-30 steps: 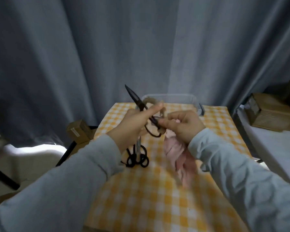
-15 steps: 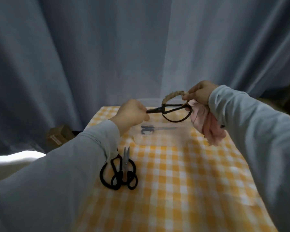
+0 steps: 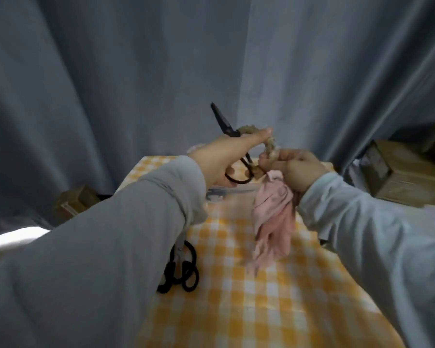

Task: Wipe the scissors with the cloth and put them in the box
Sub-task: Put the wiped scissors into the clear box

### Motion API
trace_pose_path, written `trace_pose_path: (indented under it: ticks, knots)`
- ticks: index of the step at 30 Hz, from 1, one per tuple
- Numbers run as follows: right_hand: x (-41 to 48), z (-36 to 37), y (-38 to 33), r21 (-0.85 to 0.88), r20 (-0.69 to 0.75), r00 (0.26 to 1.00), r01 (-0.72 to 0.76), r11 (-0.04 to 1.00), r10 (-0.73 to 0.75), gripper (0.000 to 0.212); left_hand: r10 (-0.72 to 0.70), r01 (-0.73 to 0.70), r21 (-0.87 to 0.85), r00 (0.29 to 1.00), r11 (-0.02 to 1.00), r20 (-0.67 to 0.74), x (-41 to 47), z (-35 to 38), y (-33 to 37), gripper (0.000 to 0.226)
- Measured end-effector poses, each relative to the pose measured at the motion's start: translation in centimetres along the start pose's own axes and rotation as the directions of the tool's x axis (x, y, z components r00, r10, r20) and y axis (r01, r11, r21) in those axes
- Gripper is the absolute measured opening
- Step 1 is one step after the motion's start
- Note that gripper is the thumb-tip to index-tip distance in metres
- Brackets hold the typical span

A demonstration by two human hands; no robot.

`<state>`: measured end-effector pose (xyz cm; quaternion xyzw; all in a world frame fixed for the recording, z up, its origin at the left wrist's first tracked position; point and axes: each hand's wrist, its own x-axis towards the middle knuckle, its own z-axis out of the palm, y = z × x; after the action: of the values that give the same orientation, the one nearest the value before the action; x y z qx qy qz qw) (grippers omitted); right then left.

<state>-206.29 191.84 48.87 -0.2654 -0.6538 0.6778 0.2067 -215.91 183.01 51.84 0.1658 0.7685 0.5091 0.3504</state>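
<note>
The left hand (image 3: pixel 226 159) grips the scissors (image 3: pixel 222 121) above the desk's (image 3: pixel 236 297) far edge, thumb stretched along them, blades pointing up. The right hand (image 3: pixel 296 169) holds the pink cloth (image 3: pixel 274 222) bunched against the twine-wrapped handle. The clear box (image 3: pixel 226 200) sits beneath, 1 pair inside. More black scissors (image 3: pixel 183 267) lie near the left edge.

Dim; soft blur; edges warped
</note>
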Motion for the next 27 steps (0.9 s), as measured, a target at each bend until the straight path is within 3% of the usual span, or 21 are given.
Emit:
trace_pose_path:
  ticks: [3,5,6,8,10,11,13,17,21,24,27]
  knots:
    - [-0.5,0.8,0.8,-0.072,0.067,0.989,0.14,0.987,-0.135,0.017,0.032,-0.031,0.041,0.999,0.999,-0.028,0.4,0.3,0.1,0.052]
    - [-0.5,0.1,0.7,-0.259,0.127,0.982,0.167,0.951,-0.138,0.012,0.038,-0.037,0.102,0.999,0.994,-0.007,0.4,-0.4,0.6,0.036]
    - [-0.3,-0.5,0.8,-0.396,0.134,0.985,0.157,0.905,-0.112,0.024,0.068,-0.067,0.17,0.998,0.983,-0.001,0.5,-1.2,1.0,0.031]
    - [0.0,-1.8,1.0,-0.648,0.103,0.992,0.121,0.752,-0.071,0.045,0.125,-0.156,0.369,0.986,0.916,0.107,0.8,-3.2,2.1,0.019]
    - [0.1,-2.8,1.2,-0.862,0.144,0.987,0.16,0.481,-0.07,0.046,0.078,-0.251,0.593,0.95,0.765,0.301,1.1,-4.7,3.3,0.018]
    - [0.0,-3.0,1.4,-0.922,0.177,0.982,0.19,0.336,-0.069,0.046,0.02,-0.268,0.695,0.939,0.667,0.342,1.2,-5.1,3.9,0.02]
    - [0.0,-3.2,1.8,-0.951,0.195,0.976,0.212,0.226,-0.096,0.041,-0.086,-0.225,0.85,0.95,0.477,0.3,2.2,-4.9,4.8,0.042]
    - [0.2,-3.2,2.5,-0.949,0.183,0.96,0.228,0.219,-0.211,0.029,-0.256,-0.114,0.966,0.951,0.233,0.174,6.1,-3.2,4.7,0.07]
    - [0.5,-2.9,2.8,-0.949,0.209,0.941,0.261,0.178,-0.264,0.03,-0.364,-0.145,0.989,0.922,-0.014,0.13,9.5,-1.2,3.7,0.081]
    - [0.6,-2.9,2.9,-0.948,0.238,0.93,0.285,0.143,-0.28,0.029,-0.306,-0.183,0.944,0.947,-0.273,0.095,11.0,0.2,2.3,0.101]
    - [0.5,-3.0,3.1,-0.943,0.236,0.928,0.291,0.164,-0.289,0.029,-0.285,-0.198,0.92,0.953,-0.34,0.1,11.7,0.4,1.0,0.104]
